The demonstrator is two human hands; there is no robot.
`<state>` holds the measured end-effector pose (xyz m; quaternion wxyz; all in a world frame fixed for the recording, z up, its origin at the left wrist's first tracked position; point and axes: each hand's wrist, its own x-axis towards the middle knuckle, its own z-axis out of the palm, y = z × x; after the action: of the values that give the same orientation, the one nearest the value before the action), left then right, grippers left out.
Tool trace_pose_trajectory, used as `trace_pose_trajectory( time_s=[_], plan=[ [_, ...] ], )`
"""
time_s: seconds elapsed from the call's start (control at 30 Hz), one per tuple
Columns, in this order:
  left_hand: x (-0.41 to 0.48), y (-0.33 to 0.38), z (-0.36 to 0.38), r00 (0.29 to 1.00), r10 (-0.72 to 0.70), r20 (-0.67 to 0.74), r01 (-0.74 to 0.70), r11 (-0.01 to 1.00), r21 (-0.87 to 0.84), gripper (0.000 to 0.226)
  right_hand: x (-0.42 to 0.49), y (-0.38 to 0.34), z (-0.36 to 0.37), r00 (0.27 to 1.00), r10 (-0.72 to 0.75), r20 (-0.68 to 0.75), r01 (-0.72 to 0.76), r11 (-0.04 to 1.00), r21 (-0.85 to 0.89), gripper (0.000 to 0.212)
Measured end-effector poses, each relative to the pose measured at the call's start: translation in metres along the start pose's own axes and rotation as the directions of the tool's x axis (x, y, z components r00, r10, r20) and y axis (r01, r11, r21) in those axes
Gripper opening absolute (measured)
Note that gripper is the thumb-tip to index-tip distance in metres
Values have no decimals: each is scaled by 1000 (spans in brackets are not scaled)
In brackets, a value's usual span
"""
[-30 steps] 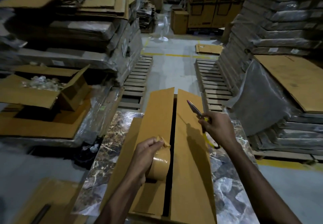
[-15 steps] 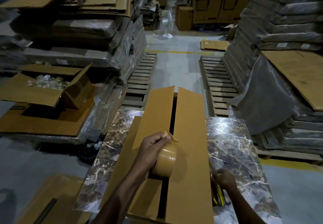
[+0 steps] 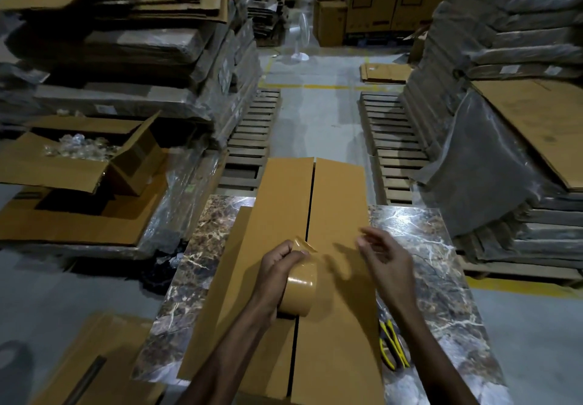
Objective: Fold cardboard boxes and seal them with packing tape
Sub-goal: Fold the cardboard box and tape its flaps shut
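Brown tape roll (image 3: 298, 291) held in the left hand (image 3: 277, 267) grip over the cardboard box (image 3: 337, 190) seam mid-worktop (image 3: 441, 246), loose end pinched; right hand (image 3: 388, 262) grip spread, empty. Likely starting the seal: next, pulling that end free and pressing it onto the seam. Yellow-handled scissors (image 3: 392, 352) just beside the box, toward the near edge, off the seam.

A single wide-angle camera sat on the person's head, facing forward and tilted down. It looked from close above onto the left hand (image 3: 277, 265), which gripped a tape roll (image 3: 299, 291), and the right hand (image 3: 386, 262), both low and central in frame. Beyond the hands the view ran down a warehouse aisle (image 3: 315, 120), its sides bowed by the lens.
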<state>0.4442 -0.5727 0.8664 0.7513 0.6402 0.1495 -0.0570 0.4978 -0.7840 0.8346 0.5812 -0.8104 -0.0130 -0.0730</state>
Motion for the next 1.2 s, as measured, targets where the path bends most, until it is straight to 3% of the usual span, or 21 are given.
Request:
trace_pose_trajectory(
  time_s=[0.07,0.13,0.23,0.43,0.53,0.7,0.8,0.87,0.93,1.03,1.13,1.2],
  plan=[
    [0,-5,-1,1000,-16,-17,16,1000,3,24,-1,-28,21,952,-55,301,65,998,-22,43],
    [2,-9,-5,999,-6,-43,7,1000,26,34,0,-35,41,863,-14,504,45,998,-49,55],
    [2,-8,-11,999,-21,-49,22,1000,17,43,2,-35,62,800,39,598,-63,998,19,40],
    [5,-11,-16,999,-28,29,28,999,-29,42,10,-29,65,812,61,580,-206,961,187,27],
    [2,-4,-12,998,1,68,1,1000,-31,12,11,-26,68,868,67,492,-220,941,258,24],
    [7,4,-12,987,-2,159,6,1000,-24,18,11,-39,69,933,83,350,-201,928,315,25],
    [8,1,-16,982,-21,188,31,998,-52,3,5,-40,76,949,81,303,-177,936,305,12],
    [12,-4,-19,976,9,217,16,993,-113,26,0,-46,77,956,97,276,-191,922,338,10],
    [11,2,-19,973,27,228,5,990,-141,31,0,-50,76,964,89,251,-183,907,379,12],
    [18,-4,-19,973,36,228,-10,994,-113,40,3,-45,81,972,80,219,-153,928,339,10],
    [26,-14,-18,971,-67,228,84,994,-65,9,7,-23,89,977,103,188,-122,988,93,9],
    [33,-23,-16,968,-100,231,105,994,-10,6,10,-8,88,968,125,217,-149,984,98,11]
  ],
)
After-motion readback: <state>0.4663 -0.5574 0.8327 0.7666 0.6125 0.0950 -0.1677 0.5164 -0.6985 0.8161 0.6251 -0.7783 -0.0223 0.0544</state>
